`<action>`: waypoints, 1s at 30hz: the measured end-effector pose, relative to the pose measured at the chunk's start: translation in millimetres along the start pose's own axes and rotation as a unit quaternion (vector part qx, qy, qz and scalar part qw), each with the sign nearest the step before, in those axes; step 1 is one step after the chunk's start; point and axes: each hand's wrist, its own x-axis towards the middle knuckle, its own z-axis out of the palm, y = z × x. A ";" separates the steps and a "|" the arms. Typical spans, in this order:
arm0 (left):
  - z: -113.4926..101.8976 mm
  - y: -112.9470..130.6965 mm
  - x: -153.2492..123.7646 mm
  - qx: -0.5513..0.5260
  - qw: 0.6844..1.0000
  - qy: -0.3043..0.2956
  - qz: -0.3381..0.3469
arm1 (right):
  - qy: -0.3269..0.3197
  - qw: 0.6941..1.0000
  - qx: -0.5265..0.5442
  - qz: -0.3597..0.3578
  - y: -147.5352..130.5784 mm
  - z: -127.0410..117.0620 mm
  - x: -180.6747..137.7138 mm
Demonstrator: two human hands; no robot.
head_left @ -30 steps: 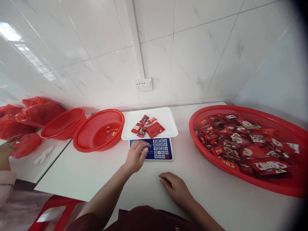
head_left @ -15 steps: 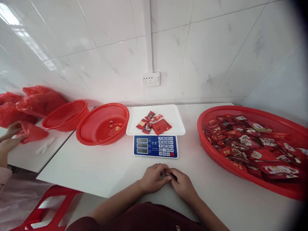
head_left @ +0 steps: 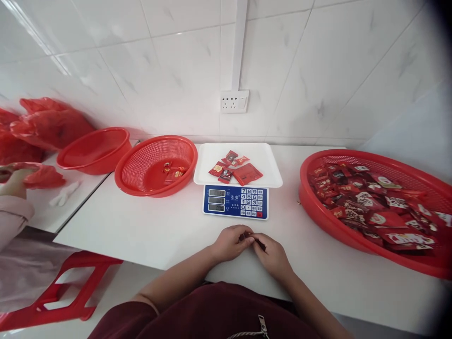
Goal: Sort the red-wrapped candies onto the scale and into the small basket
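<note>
My left hand [head_left: 231, 242] and my right hand [head_left: 271, 254] rest on the white table [head_left: 148, 230] near its front edge. Their curled fingertips touch each other. Nothing shows between the fingers. Just beyond them stands a blue electronic scale [head_left: 236, 201] with a white tray [head_left: 268, 162]. On the tray lie several red candy packets [head_left: 237, 170]. A large red flat basket [head_left: 370, 240] full of wrapped candies sits to the right of my right hand.
A red mesh basket [head_left: 141, 165] holding a few candies stands left of the scale, a red basin [head_left: 92, 149] beyond it. Another person's hand [head_left: 12, 181] handles red plastic bags [head_left: 45, 176] at far left. A red stool [head_left: 56, 294] stands below. A wall socket [head_left: 234, 100] is behind the scale.
My left hand came back from the scale's keypad and joined my right hand near the table's front edge. The view has shifted a little; the other person's hands moved among the red bags.
</note>
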 end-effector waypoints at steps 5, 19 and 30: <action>-2.0 0.5 -1.7 0.004 1.000 -0.013 0.001 | 0.003 1.000 -0.008 -0.004 -4.9 0.1 -1.4; -25.0 13.2 -9.0 -0.001 0.999 -0.034 0.028 | 0.016 1.000 0.003 0.007 4.4 6.1 -3.4; -154.3 36.8 93.3 0.205 0.956 0.202 0.063 | -0.013 0.999 0.025 0.034 8.6 4.6 -1.4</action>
